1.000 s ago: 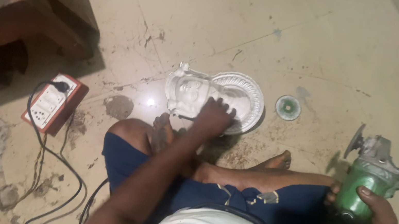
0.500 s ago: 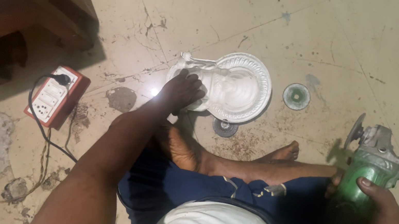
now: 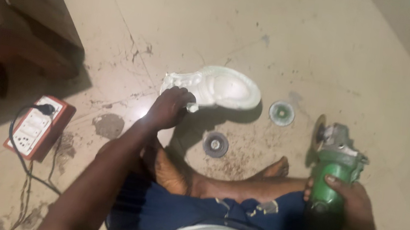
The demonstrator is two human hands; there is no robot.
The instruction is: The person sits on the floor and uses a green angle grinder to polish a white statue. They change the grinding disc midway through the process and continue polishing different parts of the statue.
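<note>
I sit cross-legged on a pale stone floor. My left hand [image 3: 169, 108] grips the near edge of a white carved plaster piece [image 3: 219, 87] and holds it tilted up off the floor. My right hand [image 3: 346, 196] is wrapped around the green body of an angle grinder [image 3: 337, 155], whose disc points away from me, to the right of my bare foot [image 3: 274, 170]. A dark grinding disc [image 3: 216, 144] lies on the floor beneath the raised piece. A green-centred disc [image 3: 281, 113] lies just right of it.
A red extension socket box [image 3: 38, 128] with a black plug and cables lies at the left. Dark wooden furniture [image 3: 10, 18] stands at the upper left. Brown dust is scattered on the floor in front of my legs.
My left hand has lifted the white plaster piece from lying flat to tilted on edge, uncovering the dark disc beneath. The grinder in my right hand has barely moved.
</note>
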